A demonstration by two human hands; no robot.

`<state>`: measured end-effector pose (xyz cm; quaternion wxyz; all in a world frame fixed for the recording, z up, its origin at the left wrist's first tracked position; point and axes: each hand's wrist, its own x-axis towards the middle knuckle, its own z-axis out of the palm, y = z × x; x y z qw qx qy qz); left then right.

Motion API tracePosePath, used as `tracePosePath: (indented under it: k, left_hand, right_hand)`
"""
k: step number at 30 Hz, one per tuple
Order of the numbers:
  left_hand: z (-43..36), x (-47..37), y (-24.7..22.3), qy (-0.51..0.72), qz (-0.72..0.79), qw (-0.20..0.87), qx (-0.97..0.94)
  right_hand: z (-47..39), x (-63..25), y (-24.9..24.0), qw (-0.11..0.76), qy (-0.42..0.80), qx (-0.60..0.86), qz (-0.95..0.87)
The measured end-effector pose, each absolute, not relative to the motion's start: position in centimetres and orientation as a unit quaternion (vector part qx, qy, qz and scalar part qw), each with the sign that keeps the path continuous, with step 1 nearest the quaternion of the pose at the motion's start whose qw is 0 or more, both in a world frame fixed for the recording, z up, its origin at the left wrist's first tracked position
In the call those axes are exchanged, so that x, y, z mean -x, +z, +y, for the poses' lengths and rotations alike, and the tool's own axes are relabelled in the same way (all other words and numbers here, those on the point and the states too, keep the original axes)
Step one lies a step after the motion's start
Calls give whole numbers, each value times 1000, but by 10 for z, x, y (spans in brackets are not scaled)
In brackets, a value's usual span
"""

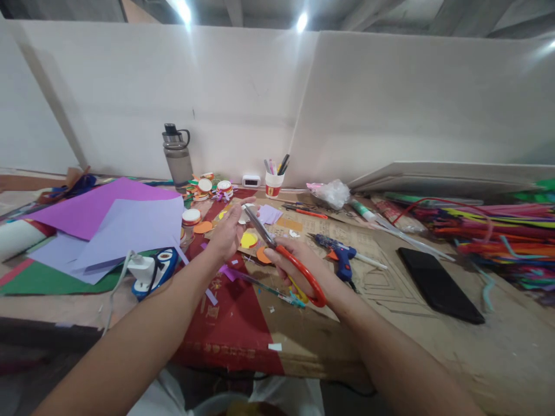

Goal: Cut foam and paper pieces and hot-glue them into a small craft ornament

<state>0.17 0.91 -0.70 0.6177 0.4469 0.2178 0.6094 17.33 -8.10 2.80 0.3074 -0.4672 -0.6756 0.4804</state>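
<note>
My right hand [291, 263] grips a pair of scissors [262, 229] with red handles, the blades pointing away and up to the left. My left hand [228, 234] pinches a small white piece of paper [248, 214], partly hidden behind the fingers. The tips of the blades are at this paper; whether they cut it I cannot tell. Below the hands lie a yellow paper circle [248, 240] and an orange paper circle [262, 255]. Another orange paper piece [203, 227] is left of my left hand, beside a white-topped jar [191, 217].
Purple and lilac paper sheets [134, 231] lie left, by a blue power strip [161, 271]. A water bottle [177, 159] and pen cup [274, 185] stand at the back. Rightward are a glue gun [340, 254], a black phone [437, 283] and colourful pipe cleaners [489, 231].
</note>
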Motion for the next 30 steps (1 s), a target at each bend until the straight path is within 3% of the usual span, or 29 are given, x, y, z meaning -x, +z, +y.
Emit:
tracePosePath:
  k: [30]
  left_hand:
    - [13,0,-15,604,277,574,-480]
  right_hand:
    - [-85,-167,40,317,489,467,-665]
